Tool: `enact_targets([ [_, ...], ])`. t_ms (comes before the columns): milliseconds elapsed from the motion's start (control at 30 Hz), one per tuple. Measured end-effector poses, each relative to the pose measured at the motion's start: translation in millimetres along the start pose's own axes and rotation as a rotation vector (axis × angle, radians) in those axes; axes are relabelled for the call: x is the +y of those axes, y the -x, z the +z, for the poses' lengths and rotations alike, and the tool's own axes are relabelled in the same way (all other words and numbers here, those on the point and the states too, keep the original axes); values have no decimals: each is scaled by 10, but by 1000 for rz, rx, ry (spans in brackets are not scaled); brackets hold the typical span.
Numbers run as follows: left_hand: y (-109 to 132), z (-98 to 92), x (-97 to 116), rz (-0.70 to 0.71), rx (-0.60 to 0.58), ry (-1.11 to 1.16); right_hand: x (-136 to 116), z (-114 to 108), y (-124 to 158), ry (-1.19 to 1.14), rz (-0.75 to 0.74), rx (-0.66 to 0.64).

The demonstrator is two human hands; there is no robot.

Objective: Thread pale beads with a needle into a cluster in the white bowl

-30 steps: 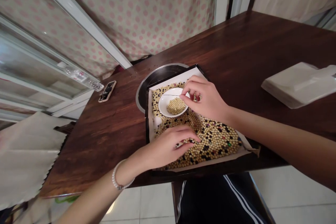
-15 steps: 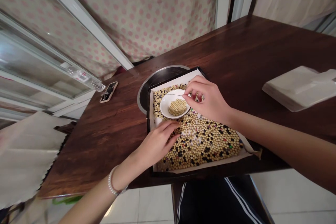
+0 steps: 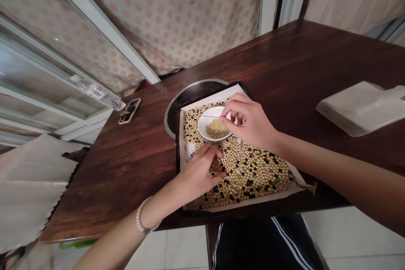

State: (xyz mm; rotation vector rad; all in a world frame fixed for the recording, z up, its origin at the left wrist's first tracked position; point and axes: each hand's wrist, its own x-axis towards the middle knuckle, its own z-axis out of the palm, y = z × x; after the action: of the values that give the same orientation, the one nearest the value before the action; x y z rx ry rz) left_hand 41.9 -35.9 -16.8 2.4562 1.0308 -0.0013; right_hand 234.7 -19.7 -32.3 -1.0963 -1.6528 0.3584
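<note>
A paper-lined dark tray [image 3: 297, 173] lies on the wooden table [image 3: 284, 63], filled with tan, black and coloured beans [image 3: 253, 173]. A small white dish [image 3: 206, 121] with a heap of tan beans rests at the tray's far end. My right hand [image 3: 249, 124] holds the dish's right rim with thumb and fingers. My left hand [image 3: 199, 173] lies on the beans just below the dish, its fingers curled in and pinching at them; what they hold is too small to make out.
A round metal inset [image 3: 190, 90] sits in the table under the tray's far corner. A phone [image 3: 129, 110] lies near the left edge, a plastic bottle [image 3: 98, 93] beyond it. A white folded packet [image 3: 360, 107] lies at right. Dotted curtains hang behind.
My left hand pulled back from flat on the beans and curled its fingers just below the dish. The dish shifted slightly right with my right hand.
</note>
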Motion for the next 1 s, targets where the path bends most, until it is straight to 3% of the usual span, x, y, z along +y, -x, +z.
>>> enact_targets([
  [300, -18, 11, 72, 5, -79, -78, 68, 15, -29, 78, 34, 80],
  [433, -24, -10, 23, 37, -107, -2, 160, 43, -18, 30, 132, -29],
  [600, -3, -68, -90, -3, -116, 198, 261, 81, -2, 5, 171, -191],
  [767, 46, -103, -199, -179, -127, 510, 218, 58, -12, 3, 166, -302],
  [867, 86, -131, -246, -264, -140, 690, 186, 51, -9, -16, 156, -341],
  [1000, 131, -181, -281, -274, -209, 921, 170, 62, 9, -15, 159, -353],
])
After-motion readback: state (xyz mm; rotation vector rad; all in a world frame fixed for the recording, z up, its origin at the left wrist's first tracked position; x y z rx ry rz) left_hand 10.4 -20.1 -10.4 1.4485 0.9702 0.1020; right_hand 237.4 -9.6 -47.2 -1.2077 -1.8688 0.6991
